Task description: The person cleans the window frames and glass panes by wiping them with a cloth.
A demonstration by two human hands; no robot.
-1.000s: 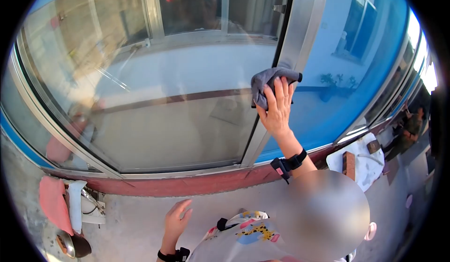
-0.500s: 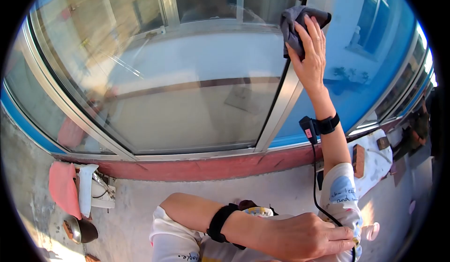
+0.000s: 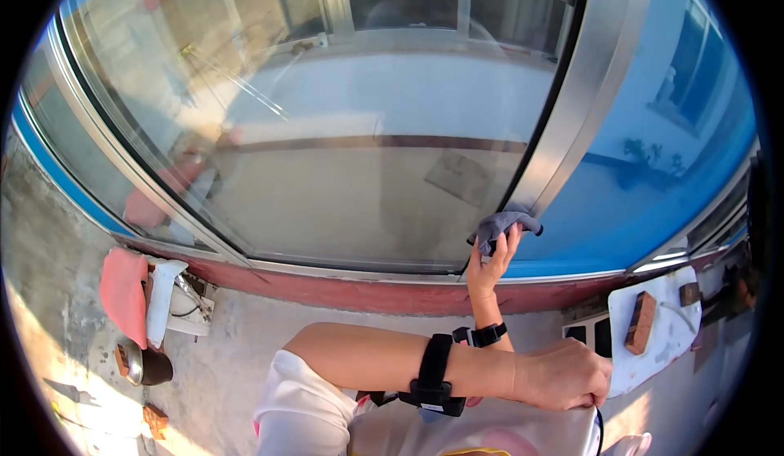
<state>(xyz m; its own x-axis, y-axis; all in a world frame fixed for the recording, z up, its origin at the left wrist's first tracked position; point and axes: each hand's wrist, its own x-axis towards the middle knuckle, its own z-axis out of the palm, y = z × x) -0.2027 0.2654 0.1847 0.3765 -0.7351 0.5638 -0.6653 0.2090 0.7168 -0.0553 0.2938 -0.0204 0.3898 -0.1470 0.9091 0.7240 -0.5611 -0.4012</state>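
Observation:
A dark grey cloth [image 3: 500, 226] is pressed by my right hand [image 3: 488, 266] against the lower part of the silver window frame post [image 3: 581, 121]. The fingers wrap over the cloth, near where the post meets the bottom rail. The large glass pane [image 3: 359, 186] lies just left of it. My left hand [image 3: 563, 374] reaches across my body, closed in a fist below the right forearm. A black cable [image 3: 601, 427] comes out beneath its fingers. Black straps with small devices circle both wrists.
A blue glass panel [image 3: 653, 154] stands right of the post, above a red sill [image 3: 343, 293]. On the ground at right, a brick [image 3: 640, 324] lies on a white board [image 3: 665, 350]. At left are a pink cloth [image 3: 124, 297], a metal pot [image 3: 153, 366] and another brick [image 3: 155, 420].
My right hand has moved the cloth down the frame post from near the top to near the bottom rail. The view has shifted, and my left hand stays closed, slightly higher in view.

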